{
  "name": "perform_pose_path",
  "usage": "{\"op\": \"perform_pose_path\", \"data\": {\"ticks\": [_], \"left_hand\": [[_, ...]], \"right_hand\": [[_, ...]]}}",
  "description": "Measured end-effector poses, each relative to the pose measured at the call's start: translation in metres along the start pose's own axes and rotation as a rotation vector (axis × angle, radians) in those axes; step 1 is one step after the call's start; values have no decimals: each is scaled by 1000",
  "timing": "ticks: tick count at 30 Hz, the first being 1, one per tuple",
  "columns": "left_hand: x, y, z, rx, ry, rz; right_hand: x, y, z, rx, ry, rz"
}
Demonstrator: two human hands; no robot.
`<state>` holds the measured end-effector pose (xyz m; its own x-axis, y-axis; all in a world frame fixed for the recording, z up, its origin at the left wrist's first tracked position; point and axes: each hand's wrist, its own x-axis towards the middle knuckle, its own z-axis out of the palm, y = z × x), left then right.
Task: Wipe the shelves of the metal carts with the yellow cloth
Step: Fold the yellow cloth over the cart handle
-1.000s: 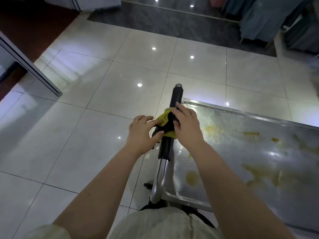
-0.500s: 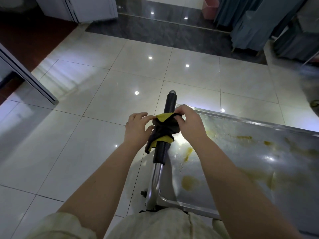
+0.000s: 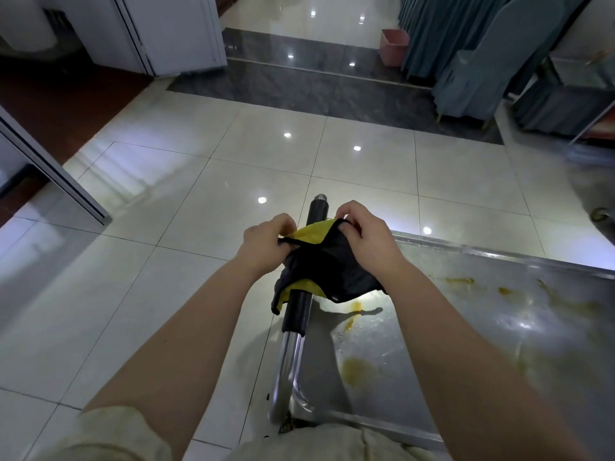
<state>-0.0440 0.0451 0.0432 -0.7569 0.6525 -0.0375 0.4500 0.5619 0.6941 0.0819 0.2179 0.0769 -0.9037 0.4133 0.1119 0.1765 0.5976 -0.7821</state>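
Above the cart handle (image 3: 304,287), the left hand (image 3: 266,242) and right hand (image 3: 369,239) each pinch the yellow cloth (image 3: 327,261), spreading it. Wiping looks not yet begun; next, the opened cloth probably needs pressing onto the stained top shelf (image 3: 466,327).

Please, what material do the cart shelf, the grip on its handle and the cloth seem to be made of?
Cart shelf: probably stainless steel, shiny, because it reflects light under the yellowish stains.
Handle grip: matte black, likely rubber or foam sleeve over a polished metal tube.
Cloth: soft fabric, yellow and dark, because it folds and hangs loosely between both hands.
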Motion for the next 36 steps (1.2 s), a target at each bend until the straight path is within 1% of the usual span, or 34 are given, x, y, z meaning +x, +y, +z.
{"op": "perform_pose_path", "data": {"ticks": [2,3,6,7,9,11,13,16,19,22,25,27,29,33,36], "left_hand": [[-3,-2,-3,-6,-21,-34],[-3,-4,-3,29,-28,-44],[-4,-14,-4,262,-32,-34],[-6,-19,-2,265,-16,-46],[-13,-31,4,155,24,-98],[-25,-44,10,34,105,-160],[-34,-57,14,-25,172,-241],[-42,-74,17,-14,167,-330],[-46,-89,14,26,187,-360],[-44,-87,0,64,285,-359],[-36,-75,-21,54,434,-308],[-28,-63,-39,74,478,-251],[-17,-50,-58,134,503,-201],[3,-21,-89,265,518,-150],[13,5,-107,344,500,-108]], "right_hand": [[0,-1,-2,6,9,-17],[0,-1,-3,13,20,-28],[1,-3,-6,50,66,-53],[2,-4,-8,58,79,-57],[4,-6,-12,64,95,-69],[6,-7,-16,74,111,-81],[7,-7,-19,82,128,-97],[8,-5,-23,99,153,-103],[10,0,-28,146,180,-65],[10,4,-30,102,99,-57],[10,1,-35,56,2,-57],[13,-5,-43,64,-46,-43],[16,-13,-53,26,-55,-68],[22,-26,-72,-35,62,-148],[27,-33,-96,56,234,-178]]}}
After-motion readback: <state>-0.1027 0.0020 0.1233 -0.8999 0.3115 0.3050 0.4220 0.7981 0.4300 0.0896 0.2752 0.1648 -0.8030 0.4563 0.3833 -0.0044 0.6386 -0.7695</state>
